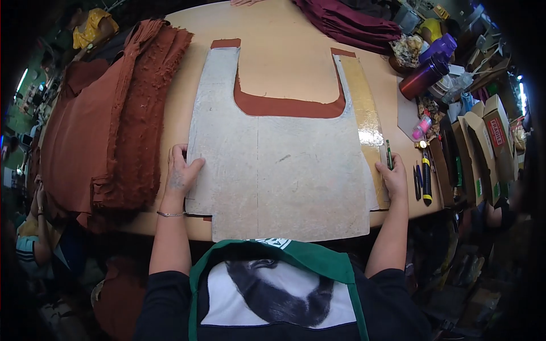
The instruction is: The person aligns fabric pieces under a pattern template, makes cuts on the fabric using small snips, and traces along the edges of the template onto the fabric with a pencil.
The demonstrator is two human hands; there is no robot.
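A large greyish-white pattern template (296,170), U-shaped with a wide notch at its far side, lies on the table in front of me. Rust-brown fabric (290,106) shows from beneath it along the notch and at the two far tips. A yellowish, shiny taped strip (368,122) runs along its right side. My left hand (183,171) is closed on the template's left edge, thumb on top and fingers partly hidden. At the right edge, my right hand (393,179) is closed with a slim green pen (389,153) upright between its fingers, its thumb by the edge.
A thick stack of rust-brown cut fabric (108,125) covers the table's left side. Maroon cloth (347,23) lies at the far edge. On the right are a metallic bottle (424,75), a yellow-black cutter (426,176) and cardboard boxes (492,128). Other people sit nearby.
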